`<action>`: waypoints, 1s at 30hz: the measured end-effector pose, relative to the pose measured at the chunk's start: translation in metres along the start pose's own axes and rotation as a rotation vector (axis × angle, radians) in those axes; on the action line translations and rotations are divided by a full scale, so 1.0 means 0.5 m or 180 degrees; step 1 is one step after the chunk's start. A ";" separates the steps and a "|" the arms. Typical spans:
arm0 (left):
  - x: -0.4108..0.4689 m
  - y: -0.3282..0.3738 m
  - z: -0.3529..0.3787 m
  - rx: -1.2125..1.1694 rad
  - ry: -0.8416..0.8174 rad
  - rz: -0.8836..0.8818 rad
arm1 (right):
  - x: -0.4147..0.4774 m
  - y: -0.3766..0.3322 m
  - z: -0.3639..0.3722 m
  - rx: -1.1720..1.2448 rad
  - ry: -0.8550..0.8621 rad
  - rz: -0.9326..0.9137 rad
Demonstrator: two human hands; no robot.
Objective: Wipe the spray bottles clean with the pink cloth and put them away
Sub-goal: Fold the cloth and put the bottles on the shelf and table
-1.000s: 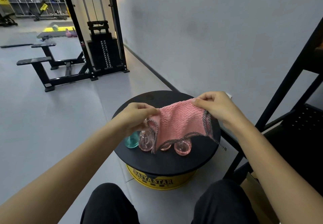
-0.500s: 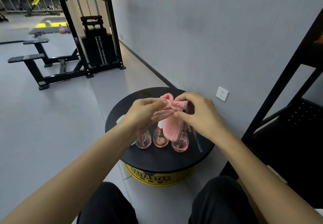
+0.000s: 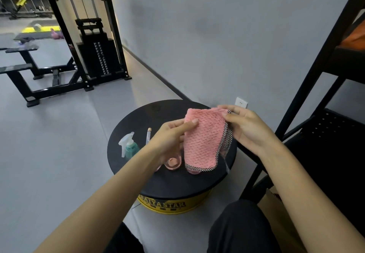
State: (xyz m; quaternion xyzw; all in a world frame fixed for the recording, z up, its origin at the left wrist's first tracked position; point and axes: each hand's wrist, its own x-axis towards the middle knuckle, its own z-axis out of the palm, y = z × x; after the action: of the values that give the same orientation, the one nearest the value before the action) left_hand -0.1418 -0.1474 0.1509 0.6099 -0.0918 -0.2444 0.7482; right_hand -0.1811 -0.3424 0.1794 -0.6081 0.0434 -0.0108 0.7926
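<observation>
While gripping pink cloth [image 3: 201,140] between left hand [image 3: 169,138] and right hand [image 3: 246,129], fingers [image 3: 189,123] curled on its edges, holding it above worktop [image 3: 138,122]; pink spray bottles [image 3: 172,163] directly beneath, teal spray bottle [image 3: 129,148] upright, nearer left hand.

1. The desk [image 3: 138,118] stands before my knees, with the wall [image 3: 217,35] close behind it.
2. I hold the cloth [image 3: 201,140] above the desk between my hands. My left hand [image 3: 169,138] is at its left edge and my right hand [image 3: 245,128] at its upper right corner.
3. A trigger bottle [image 3: 129,147] stands on the desk's left part, left of my left wrist.
4. A second bottle [image 3: 172,163] sits below my left hand. To its right, a third bottle [image 3: 192,171] peeks from under the cloth's lower edge.
5. A socket [image 3: 241,102] is on the wall behind my right hand.
6. A rack [image 3: 339,130] stands right of the desk.
7. A weight machine [image 3: 98,59] and a bench [image 3: 17,68] lie far behind, to the left.
</observation>
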 end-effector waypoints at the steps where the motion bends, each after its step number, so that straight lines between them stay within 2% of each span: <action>1: 0.011 -0.007 0.012 -0.0031 0.0078 0.0119 | 0.002 0.009 -0.013 0.0154 0.0123 0.0067; 4: 0.044 -0.029 0.057 -0.0048 0.0439 0.0382 | 0.001 0.036 -0.048 0.0458 0.0272 0.0330; 7: 0.082 -0.063 0.100 -0.0044 0.0731 0.0425 | 0.000 0.072 -0.084 0.0133 0.0357 0.0524; 11: 0.137 -0.125 0.148 0.0055 0.0909 0.0365 | 0.024 0.129 -0.132 -0.0270 0.1168 0.0184; 15: 0.191 -0.200 0.176 -0.0250 0.0839 -0.0127 | 0.067 0.213 -0.184 -0.0362 0.1643 -0.0008; 19: 0.243 -0.305 0.182 -0.0078 0.0876 -0.0531 | 0.106 0.319 -0.244 -0.0860 0.2128 0.0222; 25: 0.333 -0.442 0.159 -0.0009 0.1209 -0.0790 | 0.178 0.422 -0.292 -0.1140 0.2299 0.0551; 30: 0.387 -0.487 0.130 0.0011 0.1577 -0.0723 | 0.260 0.493 -0.325 -0.1194 0.2201 0.0704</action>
State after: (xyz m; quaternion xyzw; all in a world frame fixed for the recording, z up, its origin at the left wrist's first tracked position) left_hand -0.0648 -0.3292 -0.0979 0.6587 0.1628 -0.1699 0.7146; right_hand -0.0739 -0.4439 -0.1072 -0.6943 0.3736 -0.1212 0.6031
